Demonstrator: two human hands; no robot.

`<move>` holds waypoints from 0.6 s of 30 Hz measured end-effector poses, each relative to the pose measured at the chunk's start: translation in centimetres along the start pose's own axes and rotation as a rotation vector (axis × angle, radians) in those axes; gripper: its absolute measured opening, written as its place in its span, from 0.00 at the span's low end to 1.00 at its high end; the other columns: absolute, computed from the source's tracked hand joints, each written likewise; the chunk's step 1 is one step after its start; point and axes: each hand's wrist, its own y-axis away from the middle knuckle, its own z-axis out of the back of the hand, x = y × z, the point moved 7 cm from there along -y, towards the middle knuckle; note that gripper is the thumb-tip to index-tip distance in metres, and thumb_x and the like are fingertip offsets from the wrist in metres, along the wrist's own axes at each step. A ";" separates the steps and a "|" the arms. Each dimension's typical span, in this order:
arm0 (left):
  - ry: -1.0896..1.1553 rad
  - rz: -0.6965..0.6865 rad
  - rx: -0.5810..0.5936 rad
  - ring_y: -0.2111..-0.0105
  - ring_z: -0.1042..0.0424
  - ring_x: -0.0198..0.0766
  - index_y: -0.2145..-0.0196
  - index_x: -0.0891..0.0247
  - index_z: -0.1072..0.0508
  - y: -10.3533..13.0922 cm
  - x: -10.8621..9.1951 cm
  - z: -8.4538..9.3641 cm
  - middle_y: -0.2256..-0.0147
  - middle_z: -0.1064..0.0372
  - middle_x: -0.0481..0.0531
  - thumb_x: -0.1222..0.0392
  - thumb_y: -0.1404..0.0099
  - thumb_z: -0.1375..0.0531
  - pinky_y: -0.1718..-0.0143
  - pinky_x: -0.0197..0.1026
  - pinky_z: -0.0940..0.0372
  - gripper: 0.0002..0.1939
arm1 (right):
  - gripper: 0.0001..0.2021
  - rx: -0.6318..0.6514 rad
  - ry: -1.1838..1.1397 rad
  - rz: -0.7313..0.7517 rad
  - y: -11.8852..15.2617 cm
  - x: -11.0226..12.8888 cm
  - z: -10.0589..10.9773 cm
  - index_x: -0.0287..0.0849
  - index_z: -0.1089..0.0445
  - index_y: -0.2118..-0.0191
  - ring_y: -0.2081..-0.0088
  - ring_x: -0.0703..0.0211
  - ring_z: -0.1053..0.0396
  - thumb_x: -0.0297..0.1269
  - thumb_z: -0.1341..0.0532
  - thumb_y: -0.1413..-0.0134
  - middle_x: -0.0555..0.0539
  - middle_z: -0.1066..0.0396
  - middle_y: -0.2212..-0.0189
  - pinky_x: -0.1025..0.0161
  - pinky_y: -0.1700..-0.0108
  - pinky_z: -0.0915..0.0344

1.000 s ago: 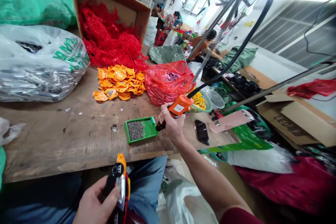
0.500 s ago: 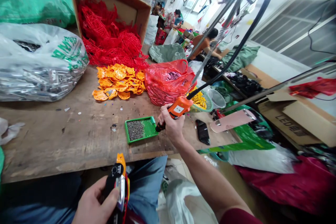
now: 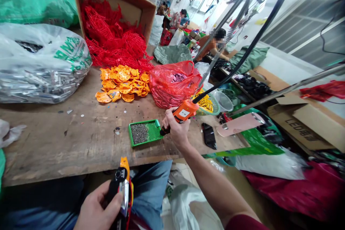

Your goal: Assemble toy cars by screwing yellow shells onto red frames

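At the lower middle, my left hand (image 3: 98,205) is closed around what looks like a utility knife (image 3: 123,187), orange at its tip, with a black body, a round black knob and a silver metal strip. My right hand (image 3: 176,126) grips an orange and black electric screwdriver (image 3: 184,111) with a thick black cable. The screwdriver's black nose points down-left to the right end of a green tray (image 3: 130,137). Small dark screws (image 3: 139,133) fill the tray's left part; its perforated floor shows at the right. The bit itself is too small to make out.
Behind the tray lie orange plastic shells (image 3: 122,82), a red bag (image 3: 172,86) and red plastic pieces (image 3: 115,39) spilling from a box. A bag of silver parts (image 3: 40,82) stands left. A phone (image 3: 209,136) and pink bottle (image 3: 239,124) lie right. People sit further back.
The view has shifted very slightly. Both hands keep their holds, and the screwdriver's nose stays at the tray's right end.
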 end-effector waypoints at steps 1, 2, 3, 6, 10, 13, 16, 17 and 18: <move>-0.006 0.000 0.002 0.63 0.22 0.47 0.62 0.63 0.22 0.0 0.0 0.0 0.67 0.19 0.49 0.48 0.42 0.38 0.62 0.38 0.29 0.17 | 0.13 0.001 -0.004 0.001 0.0 0.0 0.0 0.41 0.35 0.70 0.86 0.71 0.45 0.43 0.33 0.48 0.58 0.41 0.84 0.69 0.83 0.43; -0.011 0.001 0.004 0.63 0.22 0.47 0.62 0.63 0.22 -0.1 0.0 0.0 0.67 0.19 0.49 0.48 0.42 0.39 0.62 0.38 0.29 0.17 | 0.13 0.001 -0.005 0.003 0.0 -0.1 0.0 0.41 0.34 0.70 0.86 0.71 0.45 0.43 0.33 0.48 0.59 0.41 0.84 0.69 0.83 0.43; -0.014 0.004 0.006 0.63 0.22 0.47 0.62 0.63 0.22 -0.1 0.0 0.0 0.66 0.19 0.49 0.48 0.42 0.39 0.62 0.37 0.29 0.17 | 0.13 0.003 -0.003 0.005 0.0 -0.1 0.0 0.41 0.34 0.69 0.86 0.70 0.44 0.43 0.33 0.48 0.59 0.41 0.85 0.69 0.83 0.43; -0.006 0.009 0.011 0.62 0.22 0.47 0.61 0.63 0.23 0.0 0.1 -0.1 0.65 0.19 0.50 0.47 0.41 0.39 0.62 0.37 0.30 0.18 | 0.13 -0.001 0.010 0.003 0.0 0.0 0.0 0.42 0.35 0.69 0.86 0.70 0.45 0.44 0.33 0.48 0.60 0.42 0.86 0.69 0.83 0.42; -0.018 0.009 0.013 0.63 0.24 0.47 0.62 0.63 0.24 0.1 -0.2 -0.1 0.67 0.20 0.50 0.47 0.42 0.39 0.62 0.38 0.30 0.17 | 0.13 -0.026 0.026 0.016 0.1 0.8 -0.1 0.42 0.35 0.69 0.87 0.70 0.44 0.43 0.32 0.49 0.60 0.42 0.86 0.69 0.83 0.42; -0.022 -0.009 0.014 0.65 0.25 0.46 0.67 0.62 0.24 0.1 -0.8 -0.3 0.70 0.23 0.48 0.47 0.42 0.39 0.64 0.37 0.31 0.15 | 0.12 -0.015 0.020 0.026 0.2 1.9 -0.4 0.43 0.36 0.68 0.87 0.70 0.44 0.40 0.32 0.49 0.60 0.42 0.87 0.69 0.82 0.42; -0.013 -0.026 -0.013 0.70 0.29 0.42 0.71 0.62 0.26 0.2 -1.1 -0.3 0.74 0.27 0.47 0.46 0.40 0.41 0.68 0.36 0.34 0.16 | 0.11 -0.002 -0.009 0.022 0.6 3.0 -0.7 0.43 0.36 0.68 0.87 0.70 0.44 0.37 0.32 0.48 0.61 0.42 0.87 0.70 0.83 0.43; -0.011 -0.029 -0.011 0.71 0.30 0.41 0.72 0.62 0.26 0.3 -1.1 -0.4 0.74 0.28 0.47 0.46 0.40 0.41 0.69 0.36 0.34 0.16 | 0.10 0.001 -0.018 0.022 0.8 3.4 -0.8 0.43 0.36 0.68 0.86 0.70 0.44 0.36 0.32 0.48 0.61 0.42 0.87 0.70 0.82 0.43; -0.009 -0.034 -0.001 0.71 0.31 0.41 0.71 0.62 0.26 0.3 -1.2 -0.5 0.74 0.29 0.47 0.47 0.40 0.41 0.69 0.36 0.35 0.15 | 0.10 0.005 -0.026 0.022 1.2 3.9 -1.0 0.43 0.36 0.68 0.86 0.70 0.44 0.36 0.33 0.47 0.61 0.42 0.86 0.69 0.82 0.43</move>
